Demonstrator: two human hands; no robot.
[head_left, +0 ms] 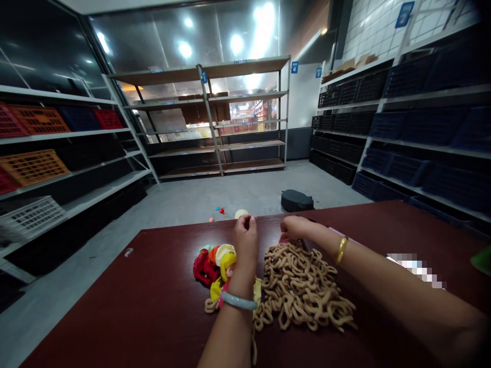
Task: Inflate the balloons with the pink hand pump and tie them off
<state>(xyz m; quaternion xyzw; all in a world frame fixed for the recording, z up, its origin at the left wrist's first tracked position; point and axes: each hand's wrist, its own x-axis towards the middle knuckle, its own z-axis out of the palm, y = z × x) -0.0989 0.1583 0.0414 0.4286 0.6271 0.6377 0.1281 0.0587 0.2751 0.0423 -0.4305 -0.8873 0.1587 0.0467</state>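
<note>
My left hand (246,231) is raised over the far part of the table, its fingers pinched together. What they hold, if anything, is too small to make out. Just behind the fingertips shows a pale round thing (241,213); I cannot tell whether they touch. My right hand (295,227) is curled down at the far end of a heap of beige cord loops (303,286). A bit of pink (283,238) shows under its fingers, which are mostly hidden. Left of my left forearm lies a small pile of red, yellow and orange cloth pieces (217,263), partly covered by the arm.
The dark red table (126,306) spans the foreground. Beyond it, a dark grey rounded object (296,200) and small coloured bits (220,210) lie on the floor. Racks with crates (38,120) stand left and right, and a metal shelf (253,164) stands at the back.
</note>
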